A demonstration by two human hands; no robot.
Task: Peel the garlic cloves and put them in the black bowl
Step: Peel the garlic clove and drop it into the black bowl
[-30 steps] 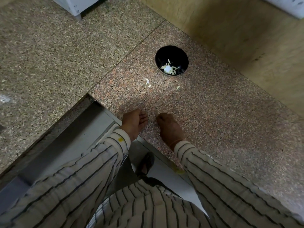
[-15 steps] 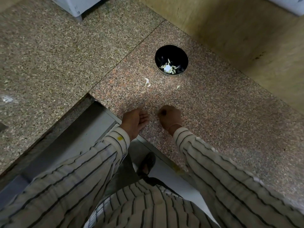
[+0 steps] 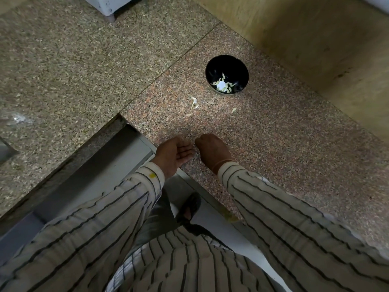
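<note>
The black bowl [image 3: 213,66] stands on the reddish granite counter [image 3: 284,144], toward the back. Pale garlic pieces and skins [image 3: 221,85] lie in its bottom. Loose garlic skins [image 3: 194,102] lie on the counter in front of the bowl, with a smaller scrap [image 3: 234,110] to the right. My left hand [image 3: 174,153] is cupped palm up at the counter's front edge, and nothing shows in it. My right hand [image 3: 212,150] rests on the counter beside it, back upward. Its fingers curl down toward the left palm, hiding whatever is under them.
A grey speckled counter [image 3: 73,66] adjoins on the left, with a white appliance foot [image 3: 109,7] at its back. A tan wall [image 3: 315,39] rises behind the bowl. Below the counter edge are a grey floor and my sandalled foot [image 3: 190,207].
My right hand slid back and left along the counter, its fingers curling, until it reached my left hand. The left hand turned more palm up at the edge.
</note>
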